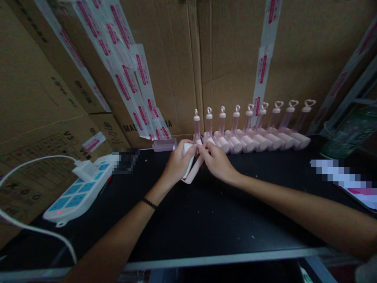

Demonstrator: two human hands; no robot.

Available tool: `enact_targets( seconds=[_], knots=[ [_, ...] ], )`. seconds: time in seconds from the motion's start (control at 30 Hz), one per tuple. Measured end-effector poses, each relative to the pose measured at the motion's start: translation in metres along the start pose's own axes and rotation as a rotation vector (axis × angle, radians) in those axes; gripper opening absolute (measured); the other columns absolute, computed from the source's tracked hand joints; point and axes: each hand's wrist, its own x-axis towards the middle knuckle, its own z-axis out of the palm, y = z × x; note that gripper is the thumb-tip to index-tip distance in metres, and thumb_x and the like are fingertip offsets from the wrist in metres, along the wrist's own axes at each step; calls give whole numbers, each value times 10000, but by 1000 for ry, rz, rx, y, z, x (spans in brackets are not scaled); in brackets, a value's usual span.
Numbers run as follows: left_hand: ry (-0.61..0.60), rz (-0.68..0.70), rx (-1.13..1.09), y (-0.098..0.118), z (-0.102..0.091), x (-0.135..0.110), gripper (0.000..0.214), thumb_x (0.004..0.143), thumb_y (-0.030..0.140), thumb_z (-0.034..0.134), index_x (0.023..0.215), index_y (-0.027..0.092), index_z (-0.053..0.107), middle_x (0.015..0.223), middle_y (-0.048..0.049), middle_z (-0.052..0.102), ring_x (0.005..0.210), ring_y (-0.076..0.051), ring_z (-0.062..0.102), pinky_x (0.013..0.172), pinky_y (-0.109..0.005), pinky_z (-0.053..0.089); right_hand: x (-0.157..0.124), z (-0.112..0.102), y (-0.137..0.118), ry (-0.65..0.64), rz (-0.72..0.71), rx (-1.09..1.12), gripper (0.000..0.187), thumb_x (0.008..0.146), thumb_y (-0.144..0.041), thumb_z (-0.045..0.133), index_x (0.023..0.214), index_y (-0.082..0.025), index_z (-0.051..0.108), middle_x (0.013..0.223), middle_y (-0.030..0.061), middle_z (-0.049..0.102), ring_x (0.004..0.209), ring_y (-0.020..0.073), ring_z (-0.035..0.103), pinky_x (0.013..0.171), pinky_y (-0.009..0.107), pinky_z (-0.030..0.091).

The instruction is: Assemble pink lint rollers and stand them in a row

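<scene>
My left hand (178, 160) is closed around a small white and pale pink plastic piece (187, 175), its fingers wrapped along the outer side. Part of this piece slants up toward my right hand (217, 160), whose thumb and fingertips pinch at its upper end. The fingers hide how its parts join. Just behind both hands stands a row of pale pink holders (250, 143) with clear upright tubes topped by heart-shaped loops (278, 104). A translucent pink tray (163, 145) lies beyond my left hand.
A white power strip (79, 196) with a plugged-in white charger (85, 169) and cable sits at left. Taped cardboard (229, 51) walls the back of the black table (206, 220). At right are a lit phone-like screen (347, 181) and a green container (350, 133).
</scene>
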Motion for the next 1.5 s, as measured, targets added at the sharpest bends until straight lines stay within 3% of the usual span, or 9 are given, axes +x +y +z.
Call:
enact_targets(
  seconds=[0.2,0.47,0.63,1.0,1.23,1.37,1.5],
  knots=[
    [-73,64,104,4,-2,1,256,957,426,570,1065,200,621,947,-36,683,885,-205,628,815,-295,439,0,-2,1,99,-83,-143,354,1003,-496,461,811,-216,563,711,16,630,670,189,599,643,314,390],
    [-107,86,60,9,-2,4,242,948,407,588,1059,196,632,980,-41,687,922,-209,632,845,-294,438,-3,-3,-2,113,-87,-111,340,1008,-486,453,809,-225,543,702,3,606,661,185,571,647,313,379],
    [-155,62,-15,9,-2,4,232,918,381,638,1045,192,684,1004,-50,714,952,-221,634,887,-306,432,-2,-5,-1,93,-165,-131,261,1016,-411,436,846,-235,527,760,3,611,718,188,586,691,317,394],
    [-97,-132,-194,0,5,1,363,923,502,620,1068,192,741,965,-54,733,840,-197,621,758,-273,453,0,-10,-10,36,-200,-75,388,1047,-528,345,845,-244,514,785,4,572,771,185,561,723,310,404],
    [-104,-190,-396,0,22,-11,403,923,559,599,1068,205,726,1007,-59,747,919,-201,663,800,-272,494,1,3,-6,207,-278,-13,487,1058,-543,237,968,-251,617,1040,71,643,1049,227,580,1014,396,422],
    [-82,-187,-456,9,28,-14,430,902,584,618,1062,195,711,1002,-66,746,926,-202,680,777,-265,516,2,9,-3,265,-274,-15,479,1063,-530,219,1014,-255,609,1086,78,634,1086,221,574,1029,379,414],
    [22,-306,-552,15,19,-8,462,854,612,669,1007,177,696,881,-69,737,736,-181,681,639,-264,528,16,8,-5,284,-257,-14,457,1064,-529,224,1059,-249,585,1078,76,624,1070,219,568,1003,364,412]
  ],
)
